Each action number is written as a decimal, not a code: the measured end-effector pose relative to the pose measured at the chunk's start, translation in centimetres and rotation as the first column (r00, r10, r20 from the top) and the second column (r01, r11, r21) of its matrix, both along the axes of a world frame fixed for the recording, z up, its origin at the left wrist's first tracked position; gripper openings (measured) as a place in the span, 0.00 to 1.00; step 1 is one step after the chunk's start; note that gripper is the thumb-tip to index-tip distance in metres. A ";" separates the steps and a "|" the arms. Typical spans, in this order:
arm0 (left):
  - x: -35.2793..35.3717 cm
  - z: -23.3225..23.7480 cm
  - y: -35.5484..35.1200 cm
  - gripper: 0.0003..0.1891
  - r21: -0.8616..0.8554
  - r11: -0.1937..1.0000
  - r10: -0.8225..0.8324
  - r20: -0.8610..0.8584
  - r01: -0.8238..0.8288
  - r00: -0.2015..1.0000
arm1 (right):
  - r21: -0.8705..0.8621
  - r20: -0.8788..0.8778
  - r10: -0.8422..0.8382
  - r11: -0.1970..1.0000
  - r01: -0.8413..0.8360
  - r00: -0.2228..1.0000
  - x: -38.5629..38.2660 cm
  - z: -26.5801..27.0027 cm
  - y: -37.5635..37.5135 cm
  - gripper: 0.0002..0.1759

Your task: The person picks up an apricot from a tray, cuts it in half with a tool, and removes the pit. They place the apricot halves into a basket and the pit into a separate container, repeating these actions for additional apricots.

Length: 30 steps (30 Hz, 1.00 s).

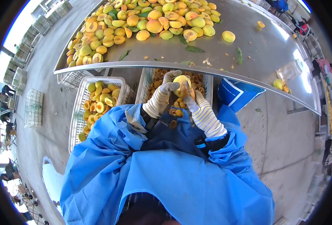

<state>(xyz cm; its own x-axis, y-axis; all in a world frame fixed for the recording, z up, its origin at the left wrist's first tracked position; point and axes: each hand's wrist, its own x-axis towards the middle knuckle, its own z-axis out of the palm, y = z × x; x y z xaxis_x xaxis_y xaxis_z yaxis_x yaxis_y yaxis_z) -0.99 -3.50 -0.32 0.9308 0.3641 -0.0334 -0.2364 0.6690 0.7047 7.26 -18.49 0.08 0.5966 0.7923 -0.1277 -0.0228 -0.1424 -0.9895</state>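
Just past the table's front edge, a yellow peach (181,84) is held between my two gloved hands. My left hand (166,90), in a striped knit glove, is closed round its left side. The fingers of my right hand (201,108) press against its lower right side, where orange flesh shows; I cannot tell whether a small tool is among them. Below the hands, small peach pieces (176,112) lie near my blue apron. Behind them stands a white crate (141,88) with brownish pits and scraps, partly hidden by my hands.
Whole and halved peaches (154,26) are heaped on the steel table (166,56), with scattered leaves (194,49). A second white crate (76,116) at left holds peach halves. A blue bag (231,93) stands at right under the table edge. Stacked crates (21,60) line the left side.
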 end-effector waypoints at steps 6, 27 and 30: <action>-0.1 0.8 0.1 0.35 0.004 0.999 -0.033 -0.051 0.033 0.998 | 0.116 0.510 -0.078 0.993 0.022 0.857 0.3 -0.3 -0.3 0.18; -0.5 1.5 0.0 0.36 0.087 0.988 -0.097 -0.290 0.127 0.952 | -0.063 0.776 0.036 0.998 0.020 0.630 -0.9 0.7 -0.7 0.19; -0.7 1.4 0.4 0.36 0.174 0.970 -0.114 -0.299 0.172 0.947 | -0.130 0.764 0.104 0.991 -0.005 0.637 -0.7 1.1 -0.7 0.18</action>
<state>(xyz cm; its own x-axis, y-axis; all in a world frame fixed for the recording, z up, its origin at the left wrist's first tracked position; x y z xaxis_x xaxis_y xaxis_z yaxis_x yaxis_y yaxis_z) -1.65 -3.10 1.11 0.9354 0.2539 -0.2459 0.0811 0.5230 0.8485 6.56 -19.22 1.15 0.4742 0.8375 0.2717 0.7491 -0.2216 -0.6243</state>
